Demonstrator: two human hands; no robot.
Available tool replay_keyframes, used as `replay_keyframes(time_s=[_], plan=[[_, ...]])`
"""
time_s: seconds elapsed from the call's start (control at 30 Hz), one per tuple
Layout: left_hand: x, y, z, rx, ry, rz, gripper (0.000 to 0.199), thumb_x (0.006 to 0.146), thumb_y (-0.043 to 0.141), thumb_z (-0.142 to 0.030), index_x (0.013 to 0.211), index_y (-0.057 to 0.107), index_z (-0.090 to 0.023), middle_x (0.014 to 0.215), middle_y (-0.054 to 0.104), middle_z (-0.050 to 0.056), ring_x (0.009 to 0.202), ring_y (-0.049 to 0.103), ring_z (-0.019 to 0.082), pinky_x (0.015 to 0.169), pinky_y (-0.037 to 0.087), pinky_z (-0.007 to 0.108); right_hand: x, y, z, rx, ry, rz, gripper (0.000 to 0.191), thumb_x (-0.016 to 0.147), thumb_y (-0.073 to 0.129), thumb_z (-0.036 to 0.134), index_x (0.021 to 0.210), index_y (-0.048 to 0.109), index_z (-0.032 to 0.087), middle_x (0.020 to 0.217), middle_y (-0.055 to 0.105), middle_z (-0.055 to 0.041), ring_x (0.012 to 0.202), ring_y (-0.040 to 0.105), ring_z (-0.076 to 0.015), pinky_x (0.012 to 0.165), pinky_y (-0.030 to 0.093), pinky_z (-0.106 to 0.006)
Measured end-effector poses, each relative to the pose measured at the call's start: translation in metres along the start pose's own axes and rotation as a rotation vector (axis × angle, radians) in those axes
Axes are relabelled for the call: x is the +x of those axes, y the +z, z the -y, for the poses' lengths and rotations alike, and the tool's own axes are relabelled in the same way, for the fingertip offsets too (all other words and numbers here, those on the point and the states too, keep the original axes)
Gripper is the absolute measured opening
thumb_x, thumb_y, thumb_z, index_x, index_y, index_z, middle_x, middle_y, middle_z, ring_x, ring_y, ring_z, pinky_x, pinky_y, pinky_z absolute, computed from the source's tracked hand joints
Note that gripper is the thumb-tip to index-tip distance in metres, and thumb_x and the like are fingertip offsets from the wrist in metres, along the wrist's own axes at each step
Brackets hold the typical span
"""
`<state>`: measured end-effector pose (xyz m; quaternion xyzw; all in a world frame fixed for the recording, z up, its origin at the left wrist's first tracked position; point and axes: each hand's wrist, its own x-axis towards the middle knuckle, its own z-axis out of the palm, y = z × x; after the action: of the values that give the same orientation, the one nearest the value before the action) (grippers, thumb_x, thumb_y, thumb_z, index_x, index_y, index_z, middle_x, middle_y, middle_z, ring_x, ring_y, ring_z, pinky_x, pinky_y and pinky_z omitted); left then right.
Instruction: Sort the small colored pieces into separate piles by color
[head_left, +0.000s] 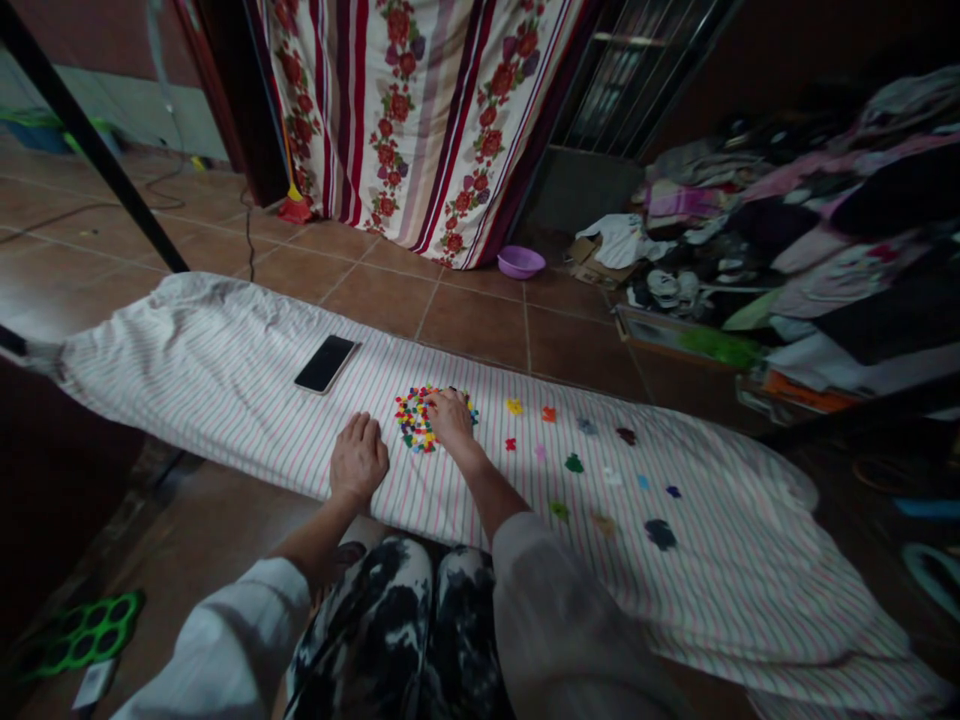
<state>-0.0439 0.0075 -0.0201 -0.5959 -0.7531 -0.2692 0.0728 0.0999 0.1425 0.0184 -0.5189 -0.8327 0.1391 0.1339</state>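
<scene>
Spreading flat on the sheet (225, 370), the left hand (358, 460) flanks the right hand (451, 420), its pinch unclear, atop pieces (414, 425) a slip could scatter.

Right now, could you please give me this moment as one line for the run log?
left hand: flat on striped sheet | right hand: on colored pieces | nearby: smartphone

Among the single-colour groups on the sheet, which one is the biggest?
The dark blue group, right of the mixed pile: it is clearly larger than every other single-colour group.
</scene>
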Motion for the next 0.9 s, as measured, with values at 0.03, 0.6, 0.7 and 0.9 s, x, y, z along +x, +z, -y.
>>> replay_keyframes(time_s=[0.03, 0.6, 0.7, 0.9], plan=[[0.0000, -0.0001, 0.0000, 0.001, 0.000, -0.001, 0.036, 0.087, 0.041, -0.021, 0.114, 0.062, -0.009, 0.128, 0.060, 0.018, 0.128, 0.049, 0.030, 0.109, 0.039, 0.044, -0.0003, 0.0001, 0.0005, -0.002, 0.007, 0.006, 0.026, 0.090, 0.051, 0.018, 0.103, 0.073, 0.022, 0.106, 0.066, -0.0082, 0.104, 0.048, -0.0211, 0.094, 0.034, -0.031], [0.0003, -0.0011, -0.0005, 0.049, 0.013, 0.006, 0.034, 0.087, 0.041, -0.021, 0.113, 0.061, -0.013, 0.127, 0.061, 0.016, 0.127, 0.050, 0.030, 0.105, 0.041, 0.045, -0.0053, -0.0036, 0.0063, -0.036, 0.025, 0.038, 0.021, 0.086, 0.057, 0.020, 0.103, 0.069, 0.021, 0.108, 0.065, -0.0075, 0.106, 0.049, -0.0216, 0.096, 0.034, -0.031], [0.0003, -0.0011, -0.0006, 0.050, 0.018, -0.005, 0.034, 0.087, 0.042, -0.021, 0.113, 0.061, -0.011, 0.126, 0.062, 0.017, 0.127, 0.050, 0.030, 0.106, 0.041, 0.044, -0.0046, -0.0033, 0.0074, -0.034, -0.002, 0.045, 0.023, 0.087, 0.055, 0.018, 0.103, 0.070, 0.023, 0.107, 0.065, -0.0074, 0.107, 0.049, -0.0214, 0.095, 0.034, -0.031], [0.0004, -0.0022, -0.0007, 0.039, 0.021, -0.006, 0.034, 0.087, 0.041, -0.022, 0.113, 0.061, -0.012, 0.126, 0.062, 0.017, 0.126, 0.051, 0.030, 0.104, 0.042, 0.044, -0.0066, -0.0006, 0.0043, 0.006, -0.020, -0.005, 0.024, 0.086, 0.054, 0.017, 0.104, 0.070, 0.021, 0.106, 0.066, -0.0078, 0.106, 0.050, -0.0211, 0.096, 0.035, -0.032]])
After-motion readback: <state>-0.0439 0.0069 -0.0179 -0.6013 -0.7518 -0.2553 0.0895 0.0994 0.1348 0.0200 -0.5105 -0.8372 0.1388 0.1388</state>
